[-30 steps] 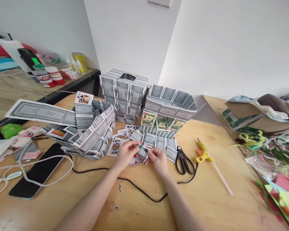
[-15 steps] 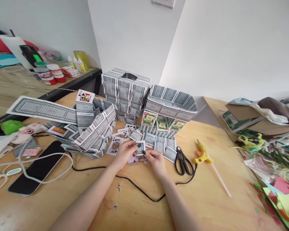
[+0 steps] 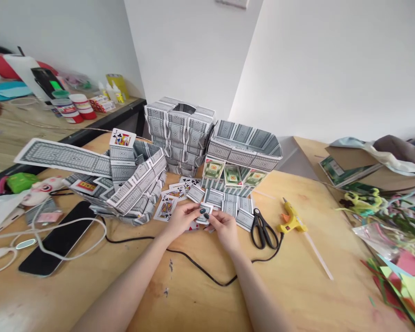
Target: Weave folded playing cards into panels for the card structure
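Between my two hands is a playing card with a grey patterned back, seemingly folded smaller than a full card. My left hand pinches its left and upper edge. From the other side my right hand grips it, the dark-nailed thumbs close together. Under the hands a card with red hearts is partly hidden. Face-up king cards lie left of my left hand, and several face-down cards lie beyond my right. Black-handled scissors rest right of my right hand.
A yellow glue gun with a clear stick lies right; its black cord crosses before my wrists. Behind stand a card-built box and an open card container. Leftward are a card-filled basket and a phone.
The held card has tipped flatter, and my thumbs have come closer together over it. The whole view has shifted slightly.
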Action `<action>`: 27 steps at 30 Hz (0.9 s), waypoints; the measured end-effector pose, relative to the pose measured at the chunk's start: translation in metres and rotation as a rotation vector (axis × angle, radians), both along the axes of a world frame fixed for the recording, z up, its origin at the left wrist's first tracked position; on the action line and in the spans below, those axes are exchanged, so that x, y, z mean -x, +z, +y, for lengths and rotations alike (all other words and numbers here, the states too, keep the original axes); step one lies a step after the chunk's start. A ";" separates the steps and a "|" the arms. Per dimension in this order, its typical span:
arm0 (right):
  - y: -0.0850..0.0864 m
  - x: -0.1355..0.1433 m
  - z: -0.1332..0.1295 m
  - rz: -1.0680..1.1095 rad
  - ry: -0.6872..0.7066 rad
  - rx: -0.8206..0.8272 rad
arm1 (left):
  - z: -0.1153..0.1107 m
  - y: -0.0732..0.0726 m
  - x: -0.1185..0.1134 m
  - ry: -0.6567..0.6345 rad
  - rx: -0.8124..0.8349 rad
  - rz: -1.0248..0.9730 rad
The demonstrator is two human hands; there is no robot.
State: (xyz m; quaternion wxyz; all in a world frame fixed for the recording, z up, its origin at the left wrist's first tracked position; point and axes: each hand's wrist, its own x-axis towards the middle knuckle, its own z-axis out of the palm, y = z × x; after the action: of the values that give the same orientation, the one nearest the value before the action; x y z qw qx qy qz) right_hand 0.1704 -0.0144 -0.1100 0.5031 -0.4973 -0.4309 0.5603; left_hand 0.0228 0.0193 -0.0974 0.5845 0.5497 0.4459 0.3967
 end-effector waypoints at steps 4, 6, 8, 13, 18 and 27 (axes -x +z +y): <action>-0.001 0.002 0.000 0.073 -0.024 -0.008 | 0.000 0.009 0.004 -0.075 0.043 -0.054; -0.002 0.002 0.000 0.070 -0.028 -0.003 | 0.000 0.011 0.004 -0.079 0.066 -0.059; -0.001 0.003 -0.001 0.050 -0.034 -0.001 | 0.000 0.011 0.004 -0.074 0.082 -0.060; 0.001 0.003 -0.002 0.006 -0.034 -0.003 | 0.001 0.009 0.003 -0.111 0.103 -0.082; 0.001 0.001 -0.002 -0.004 -0.015 -0.006 | 0.002 0.009 0.003 -0.120 0.080 -0.033; 0.004 0.000 -0.002 0.002 0.028 0.007 | 0.003 0.003 0.004 -0.094 0.092 -0.019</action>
State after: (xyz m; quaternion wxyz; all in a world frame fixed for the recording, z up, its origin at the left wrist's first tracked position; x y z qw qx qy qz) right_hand 0.1708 -0.0167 -0.1061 0.4940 -0.4923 -0.4354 0.5692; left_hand 0.0184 0.0225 -0.0948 0.6315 0.5388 0.4316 0.3531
